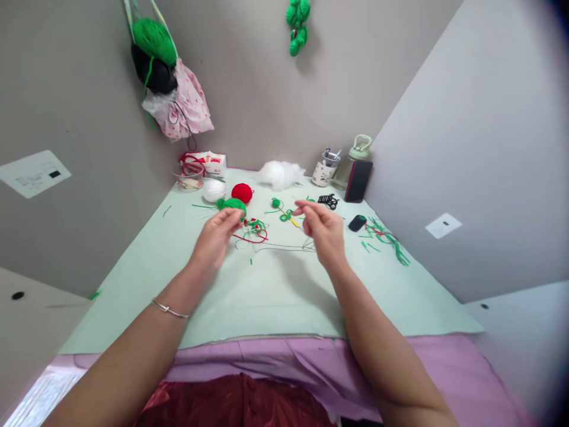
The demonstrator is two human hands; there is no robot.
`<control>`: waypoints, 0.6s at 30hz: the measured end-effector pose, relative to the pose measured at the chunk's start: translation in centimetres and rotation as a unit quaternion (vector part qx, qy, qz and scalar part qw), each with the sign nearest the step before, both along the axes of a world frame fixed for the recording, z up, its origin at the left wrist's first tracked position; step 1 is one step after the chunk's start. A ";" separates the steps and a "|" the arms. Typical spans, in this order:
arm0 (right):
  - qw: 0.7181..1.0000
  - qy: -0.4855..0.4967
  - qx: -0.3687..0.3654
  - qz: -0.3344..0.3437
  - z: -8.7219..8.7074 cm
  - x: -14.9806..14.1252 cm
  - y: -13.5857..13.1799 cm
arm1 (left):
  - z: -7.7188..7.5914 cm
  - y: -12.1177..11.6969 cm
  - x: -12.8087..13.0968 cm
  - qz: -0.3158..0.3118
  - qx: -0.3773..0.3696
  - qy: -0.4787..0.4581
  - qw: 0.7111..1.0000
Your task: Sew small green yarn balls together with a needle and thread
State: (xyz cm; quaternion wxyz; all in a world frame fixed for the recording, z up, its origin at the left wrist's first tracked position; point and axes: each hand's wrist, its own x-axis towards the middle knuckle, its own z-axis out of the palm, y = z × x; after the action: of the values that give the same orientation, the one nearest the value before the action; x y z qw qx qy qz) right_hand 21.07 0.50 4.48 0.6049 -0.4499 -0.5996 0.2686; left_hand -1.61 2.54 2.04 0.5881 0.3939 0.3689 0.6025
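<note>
My left hand (219, 232) is raised over the table with thumb and fingertips pinched together. Whatever it pinches is too small to make out. Just behind it lie a green yarn ball (233, 205) and a small red, white and green yarn piece (255, 225). My right hand (323, 230) is also closed in a pinch, its forefinger pointing left, and I cannot make out anything in it. A thin dark thread (284, 248) stretches below and between the hands, with loops near the right one. Left of the right fingertips is a yellow-handled crochet hook (294, 222) beside green yarn.
Red (242, 193) and white (214, 190) yarn balls stand at the back left, white stuffing (281, 175) at the back middle. A pen cup (325, 170), bottle (349, 169) and phone (358, 182) are back right. Green yarn scraps (391, 240) lie right, near a black object (357, 223).
</note>
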 end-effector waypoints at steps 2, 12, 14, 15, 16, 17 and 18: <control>0.995 0.102 -0.006 -0.022 0.6 2.5 1.1 | 0.4 1.0 -2.0 0.031 0.012 -0.041 0.999; 0.914 0.383 -0.019 -0.133 0.0 16.5 3.6 | 2.1 3.8 -10.3 0.224 -0.062 -0.182 0.955; 0.937 0.318 -0.003 -0.144 -0.6 18.8 3.7 | 2.2 3.8 -11.1 0.238 -0.072 -0.191 0.950; 0.947 0.282 0.005 -0.152 -0.9 19.8 3.7 | 2.2 3.8 -11.5 0.243 -0.077 -0.193 0.947; 0.952 0.262 0.009 -0.160 -1.2 20.7 3.8 | 2.3 3.9 -11.9 0.252 -0.081 -0.194 0.945; 0.954 0.248 0.011 -0.168 -1.5 21.5 3.9 | 2.3 3.9 -12.2 0.262 -0.087 -0.194 0.941; 0.954 0.243 0.011 -0.175 -1.7 22.2 4.1 | 2.3 4.0 -12.5 0.272 -0.093 -0.194 0.938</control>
State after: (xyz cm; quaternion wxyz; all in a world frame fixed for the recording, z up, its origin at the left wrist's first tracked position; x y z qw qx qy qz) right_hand 43.25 4.56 2.77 0.7747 -0.4621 -0.3498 0.2528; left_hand -14.14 6.49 4.35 0.4956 0.0975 0.3948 0.7675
